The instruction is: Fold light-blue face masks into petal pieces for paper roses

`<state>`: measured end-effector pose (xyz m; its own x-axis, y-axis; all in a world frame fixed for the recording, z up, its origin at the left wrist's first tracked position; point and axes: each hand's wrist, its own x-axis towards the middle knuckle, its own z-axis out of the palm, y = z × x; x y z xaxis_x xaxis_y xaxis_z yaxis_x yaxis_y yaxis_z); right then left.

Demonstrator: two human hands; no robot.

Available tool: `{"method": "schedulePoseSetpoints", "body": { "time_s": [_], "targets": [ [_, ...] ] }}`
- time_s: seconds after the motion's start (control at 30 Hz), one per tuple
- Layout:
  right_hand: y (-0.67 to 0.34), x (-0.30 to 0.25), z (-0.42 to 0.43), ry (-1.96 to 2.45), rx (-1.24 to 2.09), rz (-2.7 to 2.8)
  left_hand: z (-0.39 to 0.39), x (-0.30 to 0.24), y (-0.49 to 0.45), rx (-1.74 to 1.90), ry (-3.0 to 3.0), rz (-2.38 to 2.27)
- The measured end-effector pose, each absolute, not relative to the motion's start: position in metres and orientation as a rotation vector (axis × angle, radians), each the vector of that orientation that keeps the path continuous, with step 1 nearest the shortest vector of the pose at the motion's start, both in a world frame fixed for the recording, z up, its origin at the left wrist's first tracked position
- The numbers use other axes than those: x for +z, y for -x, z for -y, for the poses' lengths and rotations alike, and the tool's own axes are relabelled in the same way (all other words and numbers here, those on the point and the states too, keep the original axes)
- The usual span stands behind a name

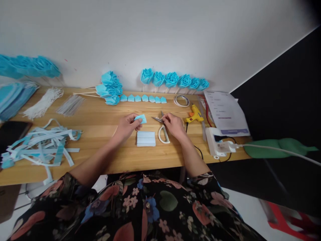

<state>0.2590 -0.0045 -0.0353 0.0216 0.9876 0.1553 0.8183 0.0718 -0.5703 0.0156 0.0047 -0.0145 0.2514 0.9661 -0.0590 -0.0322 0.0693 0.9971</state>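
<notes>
Between the thumb and fingers of my left hand [129,126] is a small folded piece of light-blue fabric [140,118], held just above the table. My right hand [174,124] has its fingertips closed on the scissors [164,134] near the pivot. The blades point away to the left and are parted; one white handle loop faces me. Below the left hand lies a stack of pale-blue pleated sheets [146,139]. Behind both hands runs a row of small folded blue petals [145,98].
Blue flowers [172,79] on sticks line the wall. To the right are a yellow glue gun [194,114], a tape roll [181,100], a printed sheet [227,112] and a white power strip [216,144]. Cut strips [45,144], white cords [43,102] and blue masks [15,97] lie left.
</notes>
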Motion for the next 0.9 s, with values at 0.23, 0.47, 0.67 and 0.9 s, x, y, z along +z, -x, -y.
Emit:
{"method": "schedulePoseSetpoints", "body": {
  "time_s": [0.23, 0.47, 0.67, 0.9],
  "targets": [
    [-0.255, -0.028, 0.009, 1.654, 0.441, 1.555, -0.004, -0.011, -0.016, 0.934, -1.256, -1.044],
    [-0.213, 0.012, 0.03, 1.208, 0.172, 1.779, -0.003, -0.01, -0.015, 0.905, -1.237, -1.011],
    [-0.195, 0.006, 0.025, 1.079, 0.084, 1.958, -0.003, -0.009, -0.014, 0.913, -1.234, -0.981],
    [-0.196, -0.007, 0.022, 1.041, -0.06, 2.008, -0.003, -0.009, -0.014, 0.906, -1.236, -0.969]
  ]
}}
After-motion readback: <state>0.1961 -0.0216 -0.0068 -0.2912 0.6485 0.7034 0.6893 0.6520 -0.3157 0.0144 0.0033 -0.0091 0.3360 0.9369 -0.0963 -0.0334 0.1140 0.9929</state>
